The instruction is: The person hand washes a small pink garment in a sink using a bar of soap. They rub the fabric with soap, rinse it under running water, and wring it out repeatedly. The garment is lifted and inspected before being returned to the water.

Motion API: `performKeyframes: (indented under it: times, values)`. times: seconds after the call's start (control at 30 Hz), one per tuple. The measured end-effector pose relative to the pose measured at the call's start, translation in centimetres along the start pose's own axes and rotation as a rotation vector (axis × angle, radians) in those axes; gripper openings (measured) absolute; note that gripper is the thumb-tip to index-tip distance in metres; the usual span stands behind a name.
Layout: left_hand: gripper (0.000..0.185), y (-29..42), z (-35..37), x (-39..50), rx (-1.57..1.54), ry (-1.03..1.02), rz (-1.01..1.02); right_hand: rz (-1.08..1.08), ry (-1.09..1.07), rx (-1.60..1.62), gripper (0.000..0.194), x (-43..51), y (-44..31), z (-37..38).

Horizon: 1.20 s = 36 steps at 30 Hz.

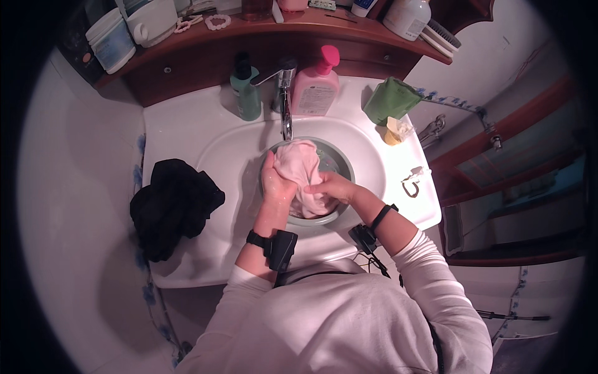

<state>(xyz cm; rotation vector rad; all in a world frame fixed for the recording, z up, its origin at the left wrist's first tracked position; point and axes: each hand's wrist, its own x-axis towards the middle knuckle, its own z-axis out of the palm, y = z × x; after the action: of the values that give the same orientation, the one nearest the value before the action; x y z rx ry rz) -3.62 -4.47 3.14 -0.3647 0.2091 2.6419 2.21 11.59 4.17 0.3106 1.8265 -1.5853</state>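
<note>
A wet pink cloth point(299, 161) is bunched between my hands, over a round grey-green basin point(349, 168) that sits in the white sink point(224, 163). My left hand point(276, 180) is wet and supports the cloth from its left side, fingers partly hidden under it. With thumb and fingers, my right hand point(332, 186) pinches a fold on the cloth's right side. The lower part of the cloth hangs into the basin, where some water shows. Just beyond the cloth stands the chrome faucet point(286, 112), its spout end close to the basin's far rim.
A black garment point(175, 208) lies heaped on the counter's left. Behind the sink stand a green bottle point(246, 93) and a pink pump bottle point(317, 89). On the right are a green pouch point(392, 100), a yellow object point(397, 131) and a dark band point(411, 187). A wooden shelf point(299, 35) overhangs the back.
</note>
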Motion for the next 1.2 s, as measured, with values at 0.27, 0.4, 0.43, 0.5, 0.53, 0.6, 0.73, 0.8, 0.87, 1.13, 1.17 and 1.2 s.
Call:
performKeyframes:
  times: [0.27,0.4,0.43,0.5,0.53,0.6,0.73,0.8,0.87,1.13,1.17,1.2]
  values:
    - [0.032,-2.8,-3.2,0.5,0.47,0.19,-0.102,-0.465,0.149,0.344,0.03,-4.8,-3.7,-0.6]
    - [0.038,-4.1,-3.8,1.1,0.822,-0.155,-0.296,-0.526,0.199,0.09,0.033,-6.9,-5.5,-1.1]
    - [0.039,-4.0,-3.7,1.1,0.683,-0.285,-0.348,-0.534,0.243,-0.032,0.034,-7.4,-6.0,-1.4]
    - [0.047,-3.1,-3.4,0.7,0.381,-0.49,-0.252,-0.531,0.315,-0.168,0.037,-8.6,-6.9,-2.5]
    - [0.055,-2.5,-3.2,0.4,0.396,-0.447,-0.24,-0.465,0.329,-0.129,0.038,-9.2,-7.3,-3.3]
    - [0.06,-1.3,-2.9,-0.5,0.22,-0.484,-0.294,-0.453,0.351,-0.042,0.04,-10.3,-7.8,-4.9]
    - [0.06,0.0,-2.8,-1.2,0.156,-0.495,-0.304,-0.574,0.394,0.047,0.038,-11.1,-7.7,-7.2]
    - [0.06,0.2,-3.2,-1.0,0.15,-0.506,-0.289,-0.544,0.415,0.118,0.037,-11.2,-7.4,-7.8]
    - [0.061,0.4,-3.8,-0.7,0.146,-0.508,-0.279,-0.578,0.405,0.153,0.033,-11.2,-7.3,-8.2]
    - [0.062,1.3,-5.8,0.4,0.152,-0.514,-0.241,-0.583,0.661,-0.392,0.021,-12.0,-7.3,-9.1]
    - [0.062,1.5,-5.8,0.5,0.156,-0.521,-0.24,-0.563,0.721,-0.329,0.019,-12.1,-7.3,-9.3]
    - [0.062,1.7,-5.6,0.6,0.162,-0.532,-0.237,-0.571,0.766,-0.267,0.017,-12.2,-7.3,-9.4]
